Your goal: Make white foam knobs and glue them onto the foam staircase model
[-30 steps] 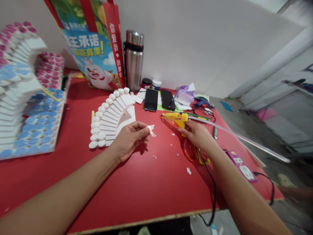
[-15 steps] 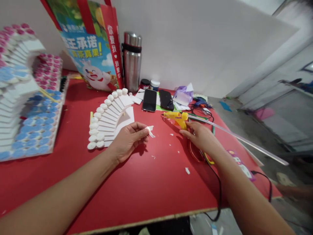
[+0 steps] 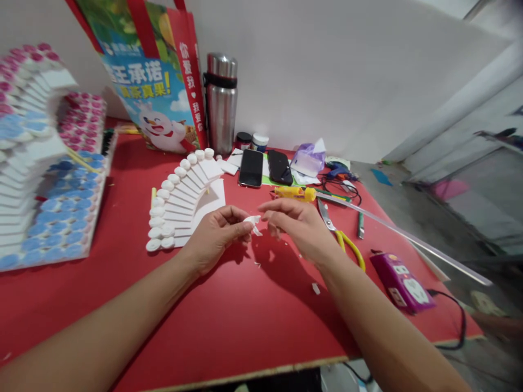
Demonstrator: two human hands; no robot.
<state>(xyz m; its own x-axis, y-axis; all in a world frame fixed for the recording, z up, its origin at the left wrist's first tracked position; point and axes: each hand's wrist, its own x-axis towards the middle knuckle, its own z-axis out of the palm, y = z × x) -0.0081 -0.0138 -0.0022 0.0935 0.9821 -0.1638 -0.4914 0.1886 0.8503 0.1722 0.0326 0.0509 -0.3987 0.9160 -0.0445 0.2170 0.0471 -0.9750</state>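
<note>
Pinched between thumb and fingers of my left hand (image 3: 223, 234) is a small piece of white paper (image 3: 254, 220), with loose ends sticking out to the right. My right hand (image 3: 300, 226) is just right of it, fingers apart and holding nothing, the fingertips close to the paper but not on it. Behind my right hand lies a yellow glue gun (image 3: 295, 193) with a long clear glue stick (image 3: 392, 226) out of its back. Left of my left hand stands a fan-shaped white stepped piece (image 3: 183, 201) edged with white paper rolls.
Yellow-handled scissors (image 3: 350, 247) and a purple power strip (image 3: 402, 283) lie to the right. Phones (image 3: 250, 167), a steel flask (image 3: 222, 103) and a printed bag (image 3: 159, 81) stand at the back. Blue and pink roll-covered pieces (image 3: 57, 218) fill the left. Paper scraps (image 3: 316, 288) dot the red table.
My right hand has let go of the glue gun and moved left toward the paper. The glue gun stays lying on the table. My left hand keeps its pinch, barely moved.
</note>
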